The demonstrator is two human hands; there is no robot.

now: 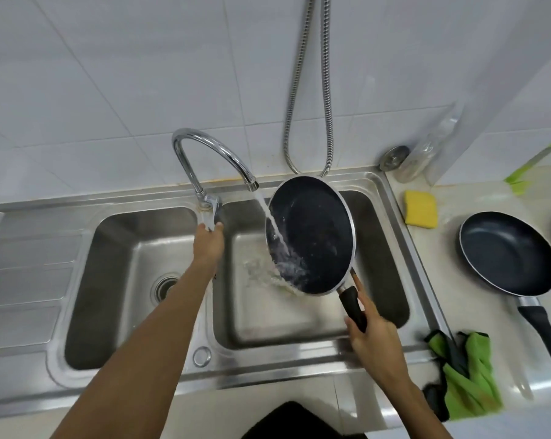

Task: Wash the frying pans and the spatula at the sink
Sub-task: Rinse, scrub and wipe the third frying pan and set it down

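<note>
While the right hand grips the handle of a tilted frying pan under running water, the left hand closes on the tap lever, fingers hidden. Right of that, a second pan lies, handle cut off.

A round black non-stick frying pan with a silver rim is tilted steeply over the right basin of the stainless steel double sink, its inside facing the water stream, which strikes its lower left part and splashes off. Its black handle points down and right. A second, similar dark frying pan sits upright on the tabletop right of the sink, handle toward the viewer.
</note>
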